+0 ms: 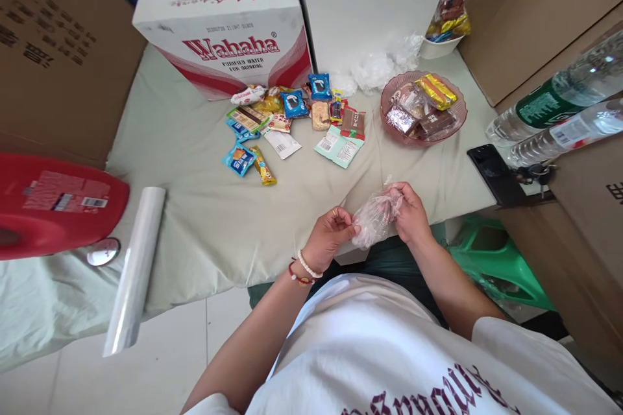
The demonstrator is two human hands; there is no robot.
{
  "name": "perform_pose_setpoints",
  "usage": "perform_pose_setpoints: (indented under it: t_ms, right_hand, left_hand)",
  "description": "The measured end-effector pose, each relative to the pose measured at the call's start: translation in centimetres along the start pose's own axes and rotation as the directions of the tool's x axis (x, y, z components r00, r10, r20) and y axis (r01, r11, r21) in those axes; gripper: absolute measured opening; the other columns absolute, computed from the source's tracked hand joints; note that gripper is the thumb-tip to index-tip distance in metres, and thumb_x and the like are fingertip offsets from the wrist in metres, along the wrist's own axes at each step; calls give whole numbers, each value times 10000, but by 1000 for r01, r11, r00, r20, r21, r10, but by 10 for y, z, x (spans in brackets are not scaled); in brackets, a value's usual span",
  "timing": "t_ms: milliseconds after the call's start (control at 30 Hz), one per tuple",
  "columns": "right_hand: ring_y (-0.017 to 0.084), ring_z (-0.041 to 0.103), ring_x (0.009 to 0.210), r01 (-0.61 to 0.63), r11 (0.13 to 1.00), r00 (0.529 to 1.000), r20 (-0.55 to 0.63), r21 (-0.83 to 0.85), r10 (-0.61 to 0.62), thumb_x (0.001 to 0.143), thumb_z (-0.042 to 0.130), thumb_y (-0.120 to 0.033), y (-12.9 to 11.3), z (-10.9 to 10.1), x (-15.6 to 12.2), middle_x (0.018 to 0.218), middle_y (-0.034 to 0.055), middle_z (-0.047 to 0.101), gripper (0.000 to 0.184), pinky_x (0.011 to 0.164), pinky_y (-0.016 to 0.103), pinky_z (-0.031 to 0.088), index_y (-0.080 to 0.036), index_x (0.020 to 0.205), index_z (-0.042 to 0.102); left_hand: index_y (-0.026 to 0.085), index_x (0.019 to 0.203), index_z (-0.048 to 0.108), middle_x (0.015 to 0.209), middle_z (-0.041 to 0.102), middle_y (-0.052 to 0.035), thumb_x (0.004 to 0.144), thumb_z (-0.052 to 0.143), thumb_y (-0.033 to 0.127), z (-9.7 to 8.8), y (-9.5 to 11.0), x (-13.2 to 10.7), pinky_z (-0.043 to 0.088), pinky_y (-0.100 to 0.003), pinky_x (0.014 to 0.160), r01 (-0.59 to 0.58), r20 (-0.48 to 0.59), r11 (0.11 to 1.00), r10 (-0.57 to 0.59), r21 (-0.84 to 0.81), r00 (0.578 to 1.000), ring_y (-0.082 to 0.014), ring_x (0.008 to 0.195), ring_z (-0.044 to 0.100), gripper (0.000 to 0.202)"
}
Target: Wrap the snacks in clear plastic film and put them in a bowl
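Head view shows us holding a lump of crumpled clear plastic between our two hands: the thumb and fingers of our left hand pinch its left edge, while those of our right hand are clamped on its upper right part. It sits over the near edge of the cloth-covered table. Beyond our fingers and slightly left, we see a mint-green packet, with a heap of wrapped snacks farther off to the left. Past our right fingertips stands a pink bowl with a yellow packet on top. Well to the right of our fingers lies a black phone; well to the left, a long roll of clear film.
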State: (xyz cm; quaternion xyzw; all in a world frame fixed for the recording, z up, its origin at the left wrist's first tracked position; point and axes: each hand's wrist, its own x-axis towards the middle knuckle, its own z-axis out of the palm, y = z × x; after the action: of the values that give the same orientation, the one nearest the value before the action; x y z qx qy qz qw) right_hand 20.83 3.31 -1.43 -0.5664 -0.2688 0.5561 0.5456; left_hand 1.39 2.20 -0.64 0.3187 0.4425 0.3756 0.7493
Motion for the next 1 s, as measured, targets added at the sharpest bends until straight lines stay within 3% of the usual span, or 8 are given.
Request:
perform_pose_setpoints:
  t_ms: [200, 333, 467, 633, 700, 800, 933, 1000]
  right_hand:
    - [147, 540, 478, 166, 943, 983, -21, -287, -180, 929, 643, -626, 10, -7, 1, 636, -61, 605, 358, 419, 271, 454, -287, 1004, 555]
    - [115, 452, 423, 167, 964, 982, -47, -208, -181, 906, 656, -669, 5, -5, 2, 640, -72, 568, 407, 346, 240, 307, -287, 990, 540]
    - [91, 366, 435, 131, 990, 988, -71, -60, -136, 847, 715, -645, 1, 3, 3, 649, -79, 536, 424, 373, 236, 253, -278, 933, 521]
    - [95, 413, 522, 168, 986, 978, -124, -13, -169, 811, 760, -601, 2, 4, 4, 659, -74, 509, 411, 471, 229, 346, -267, 906, 540]
    - [92, 398, 510, 161, 987, 978, -133, -4, -161, 814, 762, -598, 1, -1, 5, 663, -77, 497, 411, 455, 225, 326, -271, 902, 530]
    - [77, 356, 471, 141, 990, 982, -134, 30, -136, 800, 792, -588, 0, -6, 7, 658, -85, 482, 438, 419, 218, 290, -267, 872, 502]
    - [65, 355, 463, 142, 987, 976, -177, 75, -127, 761, 834, -582, 1, -8, 10, 659, -85, 496, 466, 401, 205, 280, -259, 870, 517]
    - [70, 391, 489, 157, 985, 968, -211, 75, -138, 742, 844, -579, 2, -7, 12, 664, -80, 505, 467, 416, 200, 308, -255, 877, 537]
  left_hand:
    - [168, 827, 703, 766, 641, 19, 584, 966, 413, -23, 7, -7, 449, -255, 682, 23, -112, 991, -8, 135, 994, -97, 685, 543, 434]
    - [174, 1022, 778, 731, 600, 35, 611, 957, 472, -36, 14, -12, 385, -251, 628, 66, -62, 986, -57, 154, 996, -86, 640, 472, 538]
    - [174, 852, 756, 742, 569, 17, 700, 899, 548, -29, 13, -18, 380, -259, 632, 77, 89, 982, -93, 173, 992, -97, 663, 451, 428]
    - [167, 637, 551, 1077, 640, -49, 582, 998, 363, -12, 10, -26, 501, -295, 869, -52, 133, 998, 58, -43, 990, -191, 1054, 614, 492]
    - [161, 627, 482, 1128, 639, -60, 619, 981, 365, -12, 11, -28, 537, -323, 848, -6, 165, 993, 26, -120, 986, -200, 1031, 653, 538]
    - [177, 775, 554, 1077, 653, -34, 673, 955, 354, -17, 12, -29, 539, -287, 703, 68, 182, 984, -37, -167, 983, -115, 777, 649, 449]
    - [237, 1123, 682, 1199, 669, -49, 564, 1005, 251, -21, 9, -28, 538, -261, 753, 90, 124, 988, -74, -128, 990, -85, 798, 624, 645]
    - [210, 1088, 726, 1082, 703, -47, 537, 1011, 273, -23, 6, -27, 516, -254, 720, 142, 96, 989, -138, -43, 986, -87, 755, 605, 623]
